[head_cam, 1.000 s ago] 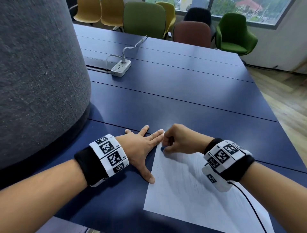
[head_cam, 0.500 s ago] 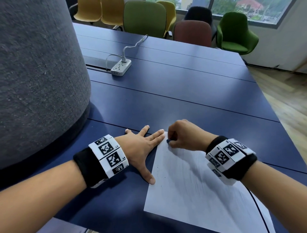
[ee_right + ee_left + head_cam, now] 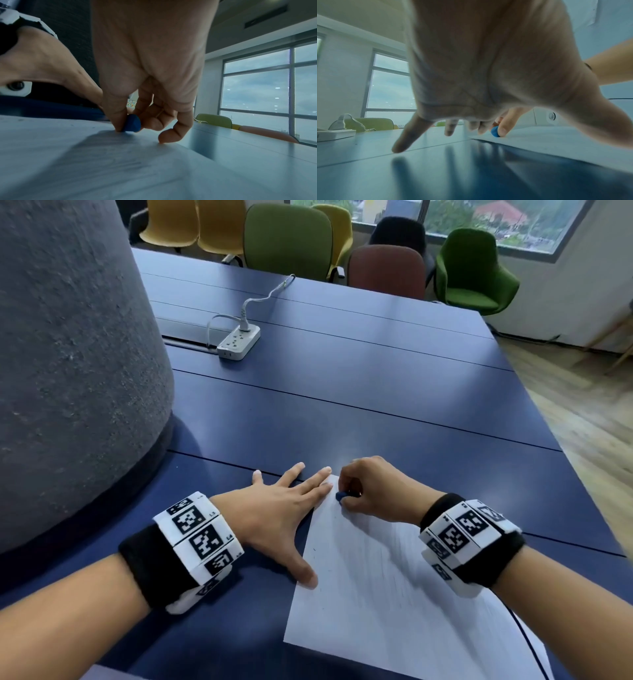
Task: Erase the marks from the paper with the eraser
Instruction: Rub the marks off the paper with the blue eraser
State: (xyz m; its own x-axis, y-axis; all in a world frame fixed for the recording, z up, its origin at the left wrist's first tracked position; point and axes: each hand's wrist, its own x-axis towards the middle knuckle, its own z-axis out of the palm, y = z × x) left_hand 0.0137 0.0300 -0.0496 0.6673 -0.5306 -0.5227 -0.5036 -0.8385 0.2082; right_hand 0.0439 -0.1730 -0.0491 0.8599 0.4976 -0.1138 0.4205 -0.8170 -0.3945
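At the paper's (image 3: 394, 587) top-left corner, the right hand (image 3: 373, 491) pinches a small blue eraser (image 3: 340, 496) against the sheet. At about 9 o'clock from it, the left hand (image 3: 274, 508) lies flat, fingers spread, thumb on the paper's edge, on the blue table (image 3: 376, 405).

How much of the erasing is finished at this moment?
In hand: right hand pinches the eraser onto the paper's far left corner; left hand lies flat at its edge. Left: faint marks across the middle. Done: cannot tell.
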